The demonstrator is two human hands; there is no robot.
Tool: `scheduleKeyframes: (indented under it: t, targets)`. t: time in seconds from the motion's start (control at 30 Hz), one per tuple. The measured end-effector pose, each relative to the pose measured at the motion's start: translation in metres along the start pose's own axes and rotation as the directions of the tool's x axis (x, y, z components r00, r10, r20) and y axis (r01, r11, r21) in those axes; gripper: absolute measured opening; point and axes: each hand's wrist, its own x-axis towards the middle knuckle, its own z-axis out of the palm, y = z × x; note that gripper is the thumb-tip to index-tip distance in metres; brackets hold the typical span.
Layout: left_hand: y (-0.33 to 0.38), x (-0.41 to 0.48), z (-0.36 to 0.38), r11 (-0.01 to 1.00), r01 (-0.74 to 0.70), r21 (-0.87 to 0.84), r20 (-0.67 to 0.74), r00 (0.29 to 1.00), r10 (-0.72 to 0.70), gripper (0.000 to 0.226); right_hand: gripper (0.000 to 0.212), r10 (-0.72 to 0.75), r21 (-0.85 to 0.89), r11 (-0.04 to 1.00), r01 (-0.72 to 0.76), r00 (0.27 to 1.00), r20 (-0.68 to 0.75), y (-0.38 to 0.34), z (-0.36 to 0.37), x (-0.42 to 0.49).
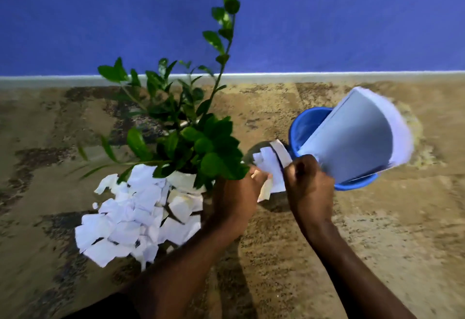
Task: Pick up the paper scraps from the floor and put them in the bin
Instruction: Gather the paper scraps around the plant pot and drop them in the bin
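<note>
**Beside the blue bin: both hands gripping torn paper**

Just left of the blue bin (pixel 305 125), the left hand (pixel 239 190) and the right hand (pixel 309 185) are hovering close together above the floor (pixel 377 230), both grasping one handful of scraps (pixel 270 165). The left fingertips are pinching its lower edge, and the right fingers are curling round its right side. Large pale sheets (pixel 357 137) are leaning out of the bin, their lower corner touching the right hand; whether that hand is also holding them cannot be told. A pile of scraps (pixel 130 220) is lying on the floor against a potted plant (pixel 196 140), well left of the bin.
</note>
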Motion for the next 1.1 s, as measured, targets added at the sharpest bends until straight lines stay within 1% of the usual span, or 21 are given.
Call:
scheduleKeyframes:
  t: [0.07,0.13,0.2,0.3,0.4,0.47,0.53,0.6,0.67,0.7,0.77,0.83,0.9,0.97,1.03,1.1]
  targets:
    - [0.037,0.01,-0.003,0.984,-0.001,-0.179,0.021,1.0,0.005,0.027,0.014,0.017,-0.02,1.0,-0.019,0.997,-0.069,0.005,-0.024,0.022]
    - [0.071,0.021,0.001,0.978,-0.116,-0.174,-0.062,0.992,0.106,0.029,0.014,0.058,-0.023,0.998,-0.061,0.992,-0.117,0.016,-0.041,0.045]
    - [0.095,0.032,0.011,0.971,-0.183,-0.153,-0.113,0.98,0.166,0.034,0.018,0.085,-0.053,0.994,-0.094,0.984,-0.154,0.026,-0.05,0.062]
    - [0.122,0.044,0.033,0.968,-0.19,-0.166,-0.059,0.981,0.183,0.046,0.015,0.091,-0.105,0.989,-0.105,0.987,-0.13,0.042,-0.054,0.074]
    - [0.126,0.048,0.049,0.965,-0.187,-0.182,0.065,0.977,0.202,0.045,0.011,0.032,-0.113,0.993,-0.039,0.997,-0.069,0.053,-0.051,0.069]
    - [0.115,0.041,0.053,0.969,-0.178,-0.171,0.094,0.976,0.196,0.054,0.014,0.006,-0.079,0.997,-0.013,0.997,-0.077,0.056,-0.049,0.058]
    - [0.097,0.027,0.052,0.954,-0.216,-0.209,0.016,0.974,0.224,0.049,0.022,0.0,-0.018,1.0,-0.002,0.992,-0.126,0.052,-0.045,0.042]
    - [0.07,0.012,0.054,0.95,-0.234,-0.208,-0.075,0.972,0.223,0.039,0.022,-0.06,0.066,0.995,0.071,0.985,-0.161,0.04,-0.038,0.019]
    - [0.037,-0.002,0.059,0.967,-0.177,-0.185,-0.117,0.981,0.157,0.036,0.017,-0.101,0.14,0.983,0.12,0.985,-0.137,0.029,-0.025,-0.007]
    - [0.019,-0.008,0.061,0.978,-0.128,-0.167,-0.12,0.987,0.109,0.032,0.015,-0.106,0.162,0.979,0.12,0.99,-0.094,0.028,-0.014,-0.02]
    - [-0.012,-0.019,0.062,0.995,-0.02,-0.101,-0.084,0.996,0.012,0.026,0.016,-0.087,0.163,0.983,0.08,0.995,0.038,0.034,0.014,-0.042]
    - [-0.04,-0.024,0.063,0.993,0.113,-0.018,-0.027,0.993,-0.114,0.026,0.018,-0.056,0.107,0.994,0.037,0.982,0.181,0.05,0.043,-0.061]
    - [-0.066,-0.025,0.068,0.958,0.284,0.028,0.023,0.958,-0.285,0.03,0.02,-0.005,0.059,0.998,-0.013,0.955,0.298,0.066,0.062,-0.075]
    - [-0.085,-0.021,0.074,0.901,0.429,0.065,0.06,0.9,-0.432,0.035,0.026,0.046,0.031,0.998,-0.062,0.928,0.37,0.078,0.075,-0.082]
    - [-0.095,-0.016,0.079,0.858,0.508,0.078,0.083,0.854,-0.514,0.036,0.032,0.052,0.025,0.997,-0.068,0.913,0.405,0.087,0.084,-0.085]
    - [-0.101,-0.011,0.083,0.834,0.547,0.076,0.085,0.829,-0.552,0.039,0.037,0.049,0.028,0.997,-0.068,0.903,0.426,0.092,0.09,-0.085]
